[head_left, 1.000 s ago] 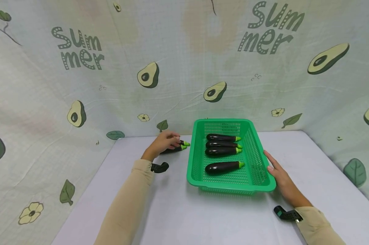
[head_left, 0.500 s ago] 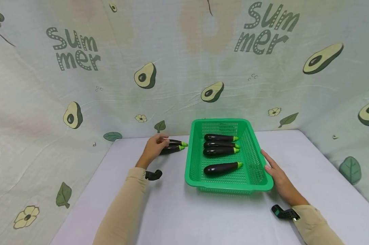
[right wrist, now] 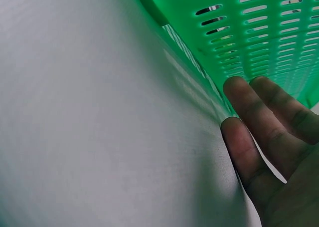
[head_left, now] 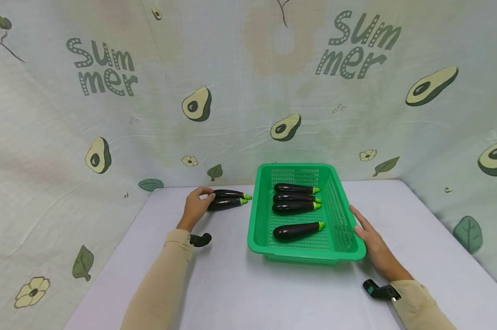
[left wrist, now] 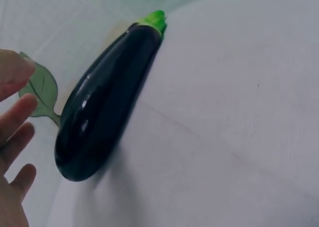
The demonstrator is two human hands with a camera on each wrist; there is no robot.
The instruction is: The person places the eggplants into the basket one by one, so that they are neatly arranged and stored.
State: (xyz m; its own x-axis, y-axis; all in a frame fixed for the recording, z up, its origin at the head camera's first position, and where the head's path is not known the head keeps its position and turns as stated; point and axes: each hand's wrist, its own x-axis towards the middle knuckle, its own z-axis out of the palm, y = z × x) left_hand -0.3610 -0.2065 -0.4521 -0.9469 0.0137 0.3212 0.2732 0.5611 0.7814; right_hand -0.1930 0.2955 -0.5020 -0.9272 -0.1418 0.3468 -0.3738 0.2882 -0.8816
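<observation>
Left fingers (left wrist: 20, 113) spread loosely, empty, beside two eggplants (head_left: 225, 204) — right fingers (right wrist: 258, 116) extended, unclenched, against a green basket (head_left: 306, 254)

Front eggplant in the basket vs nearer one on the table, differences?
The front eggplant lies in the green basket; the nearer eggplant lies on the table.
The front eggplant sits apart from the basket's other three; the nearer eggplant lies close beside another eggplant.
Both are dark and glossy, green caps toward the image's right.

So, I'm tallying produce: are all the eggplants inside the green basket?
No, two eggplants lie on the white table between the left hand and the green basket.
</observation>
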